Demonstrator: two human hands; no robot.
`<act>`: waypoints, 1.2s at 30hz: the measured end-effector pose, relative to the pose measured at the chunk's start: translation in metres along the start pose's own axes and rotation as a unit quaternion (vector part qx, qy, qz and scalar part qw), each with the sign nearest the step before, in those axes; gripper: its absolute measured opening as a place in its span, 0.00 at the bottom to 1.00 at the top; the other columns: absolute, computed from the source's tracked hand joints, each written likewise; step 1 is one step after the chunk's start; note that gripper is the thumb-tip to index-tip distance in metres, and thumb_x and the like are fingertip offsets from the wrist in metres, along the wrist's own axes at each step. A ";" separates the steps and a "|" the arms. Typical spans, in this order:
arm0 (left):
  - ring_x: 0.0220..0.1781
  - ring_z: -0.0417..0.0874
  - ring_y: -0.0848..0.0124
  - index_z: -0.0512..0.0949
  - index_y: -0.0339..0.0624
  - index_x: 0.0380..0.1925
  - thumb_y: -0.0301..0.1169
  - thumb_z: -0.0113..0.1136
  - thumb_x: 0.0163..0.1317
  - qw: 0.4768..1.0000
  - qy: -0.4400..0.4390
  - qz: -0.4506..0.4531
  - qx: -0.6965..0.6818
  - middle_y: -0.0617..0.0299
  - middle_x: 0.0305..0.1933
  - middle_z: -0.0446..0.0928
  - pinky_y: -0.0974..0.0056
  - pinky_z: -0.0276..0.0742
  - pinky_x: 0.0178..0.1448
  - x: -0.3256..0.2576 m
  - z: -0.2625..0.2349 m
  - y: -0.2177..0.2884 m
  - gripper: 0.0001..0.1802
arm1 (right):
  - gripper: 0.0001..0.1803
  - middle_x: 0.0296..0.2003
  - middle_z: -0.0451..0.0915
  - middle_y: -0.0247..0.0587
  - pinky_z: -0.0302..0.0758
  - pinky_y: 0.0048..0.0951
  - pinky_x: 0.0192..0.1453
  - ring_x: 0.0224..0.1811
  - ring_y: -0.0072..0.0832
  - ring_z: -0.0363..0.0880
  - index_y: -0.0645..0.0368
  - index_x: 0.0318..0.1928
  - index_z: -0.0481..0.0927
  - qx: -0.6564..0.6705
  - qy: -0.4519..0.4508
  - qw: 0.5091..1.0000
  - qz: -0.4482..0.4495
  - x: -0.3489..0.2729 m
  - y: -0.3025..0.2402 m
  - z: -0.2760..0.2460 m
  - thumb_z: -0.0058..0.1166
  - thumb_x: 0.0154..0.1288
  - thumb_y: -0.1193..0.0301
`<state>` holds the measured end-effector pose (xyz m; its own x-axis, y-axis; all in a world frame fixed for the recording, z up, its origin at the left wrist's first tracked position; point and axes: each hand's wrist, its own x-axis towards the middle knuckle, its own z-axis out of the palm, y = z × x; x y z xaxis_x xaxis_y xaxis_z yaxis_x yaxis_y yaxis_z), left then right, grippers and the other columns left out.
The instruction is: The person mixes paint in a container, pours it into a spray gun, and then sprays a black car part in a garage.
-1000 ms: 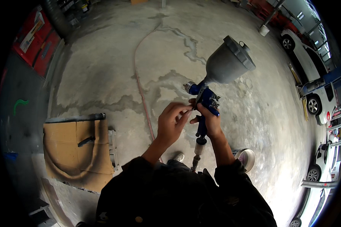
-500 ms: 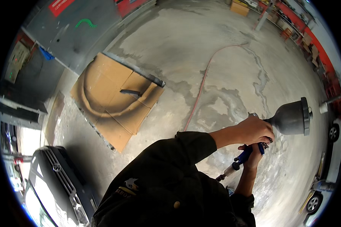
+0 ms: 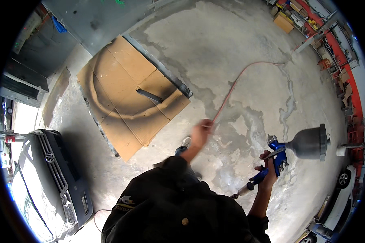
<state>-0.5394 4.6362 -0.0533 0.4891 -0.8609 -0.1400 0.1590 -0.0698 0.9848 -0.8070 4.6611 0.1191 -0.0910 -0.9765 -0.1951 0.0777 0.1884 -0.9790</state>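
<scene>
My right hand [image 3: 267,170] is wrapped round the handle of a blue spray gun [image 3: 278,160]. Its dark grey paint cup [image 3: 306,143] juts out to the right, and a clear-bodied fitting [image 3: 244,189] hangs below the handle. My left hand [image 3: 200,133] is held out ahead of me, smeared by motion, so its fingers cannot be made out. It appears over the near end of the red hose in the picture. On the floor to the left lies a flattened cardboard sheet [image 3: 121,89] with dark overspray bands, and a narrow dark strip [image 3: 149,96] rests on it.
A red hose [image 3: 235,83] runs across the stained concrete floor [image 3: 215,44]. At the lower left stands a dark car [image 3: 54,170]. Cluttered shelving [image 3: 328,48] lines the right wall, with a white car [image 3: 338,198] nearer. My shoe [image 3: 186,141] shows beside the cardboard.
My left hand has come away from the spray gun and swung left. The gun stays in my right hand, now in fuller view. The whole view has shifted slightly.
</scene>
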 end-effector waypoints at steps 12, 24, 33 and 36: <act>0.27 0.83 0.73 0.84 0.43 0.47 0.38 0.78 0.50 0.868 0.448 -0.162 0.140 0.64 0.22 0.81 0.62 0.78 0.33 0.173 -0.194 -0.213 0.24 | 0.22 0.50 0.77 0.40 0.82 0.19 0.24 0.54 0.24 0.77 0.61 0.62 0.68 -0.088 0.018 0.995 0.050 0.047 0.010 0.034 0.45 0.76 0.60; 0.30 0.78 0.56 0.83 0.38 0.34 0.38 0.70 0.58 0.878 0.420 0.039 0.225 0.54 0.27 0.76 0.55 0.74 0.36 0.184 -0.193 -0.141 0.13 | 0.21 0.51 0.77 0.39 0.80 0.17 0.24 0.53 0.24 0.78 0.61 0.62 0.69 -0.050 0.037 0.996 0.065 0.053 0.026 0.030 0.43 0.77 0.61; 0.31 0.81 0.51 0.77 0.36 0.39 0.28 0.61 0.65 0.941 -0.105 0.189 0.262 0.49 0.34 0.78 0.53 0.75 0.36 0.132 -0.053 0.045 0.07 | 0.24 0.46 0.76 0.44 0.84 0.26 0.26 0.51 0.31 0.78 0.60 0.57 0.70 0.054 -0.014 0.998 0.018 0.025 0.012 -0.039 0.48 0.74 0.54; 0.34 0.80 0.48 0.76 0.35 0.45 0.27 0.59 0.66 0.879 -0.243 0.292 0.288 0.48 0.36 0.78 0.53 0.75 0.37 0.115 0.048 0.085 0.09 | 0.26 0.43 0.76 0.46 0.84 0.29 0.27 0.47 0.34 0.79 0.60 0.55 0.69 0.086 0.016 0.996 0.004 -0.009 0.006 -0.081 0.54 0.71 0.52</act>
<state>-0.5106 4.5070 0.0188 -0.1034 -0.9384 0.3298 -0.5271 0.3329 0.7819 -0.8856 4.6799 0.1102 -0.1215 -0.9708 -0.2069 0.2467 0.1724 -0.9536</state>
